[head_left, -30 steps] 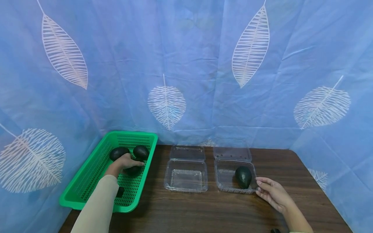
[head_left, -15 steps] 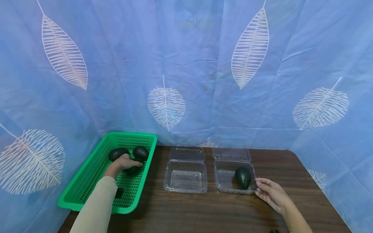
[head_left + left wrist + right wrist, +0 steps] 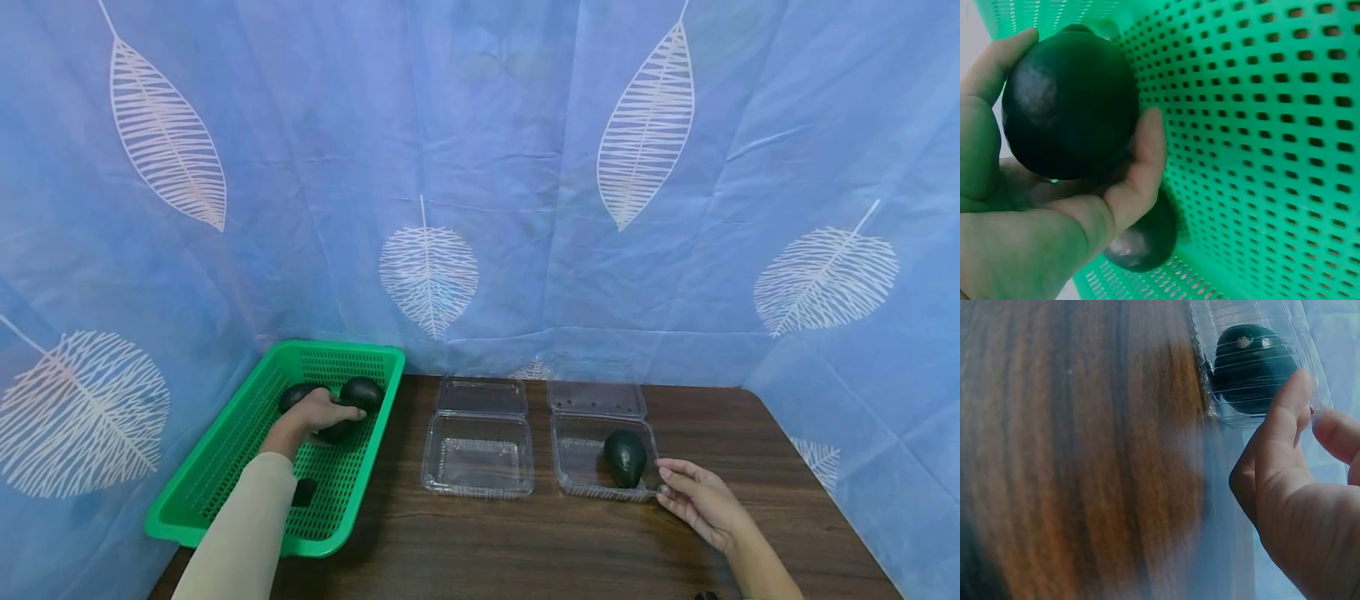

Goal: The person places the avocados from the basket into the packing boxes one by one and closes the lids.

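Observation:
In the left wrist view, my left hand (image 3: 1041,219) holds a dark green avocado (image 3: 1072,106), fingers and thumb curled round its sides. This is inside the green perforated basket (image 3: 165,512) at the left of the head view. Two more avocados lie by that hand: one near the right wall (image 3: 362,392), the other partly behind the hand (image 3: 294,395). My right hand (image 3: 705,504) pinches the right rim of an open clear plastic container (image 3: 581,450) between thumb and fingers. Inside that container rests a single avocado (image 3: 625,458), toward its right side.
A second clear container (image 3: 480,454), lid folded back, stands between the basket and the right container. Both lids lean toward the blue leaf-patterned cloth (image 3: 510,183) behind the dark wooden table (image 3: 480,550). A small black object (image 3: 707,595) shows at the bottom edge.
My left hand has shifted slightly up and left inside the basket, with the avocado in its grip. The basket's front end has edged nearer. My right hand stays at the container's rim.

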Motion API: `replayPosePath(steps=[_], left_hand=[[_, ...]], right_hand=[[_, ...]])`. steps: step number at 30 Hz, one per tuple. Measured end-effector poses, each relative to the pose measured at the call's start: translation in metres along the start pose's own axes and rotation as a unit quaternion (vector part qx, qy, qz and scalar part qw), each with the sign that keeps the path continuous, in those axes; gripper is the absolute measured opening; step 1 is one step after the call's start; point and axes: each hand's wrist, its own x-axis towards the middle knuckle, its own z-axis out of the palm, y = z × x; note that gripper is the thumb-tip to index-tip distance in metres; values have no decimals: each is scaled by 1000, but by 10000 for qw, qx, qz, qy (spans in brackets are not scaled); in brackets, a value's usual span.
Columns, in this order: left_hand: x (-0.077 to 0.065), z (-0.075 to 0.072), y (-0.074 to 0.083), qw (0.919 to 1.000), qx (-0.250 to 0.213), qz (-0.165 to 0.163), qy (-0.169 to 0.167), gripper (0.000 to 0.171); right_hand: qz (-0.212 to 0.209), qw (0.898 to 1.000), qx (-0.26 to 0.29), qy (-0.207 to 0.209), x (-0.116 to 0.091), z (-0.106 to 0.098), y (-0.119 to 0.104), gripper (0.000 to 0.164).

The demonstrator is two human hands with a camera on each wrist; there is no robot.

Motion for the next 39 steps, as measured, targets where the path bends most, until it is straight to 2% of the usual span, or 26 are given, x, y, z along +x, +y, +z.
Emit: replayPosePath(steps=[7,15,22,26,30,35,39], left_hand=[[-7,-10,10,9996,-188,159,-122,92],[-11,-19,18,9993,-68,380,13,98],[-21,-21,46,9981,4,567,235,97],[-21,-21,54,9973,51,668,303,100],[-24,-18,63,9959,236,747,460,99],[-29,-10,80,9926,527,875,651,98],[-31,0,94,9916,532,976,662,95]], right_hand=[[40,10000,41,9,1,0,1,18],[75,9999,32,103,1,1,2,18],[83,9998,19,152,2,0,2,19],[57,9999,-24,87,3,0,1,19],[54,10000,-29,75,3,0,1,18],[68,9999,-36,118,3,1,0,19],[69,9998,-55,200,1,2,0,19]])
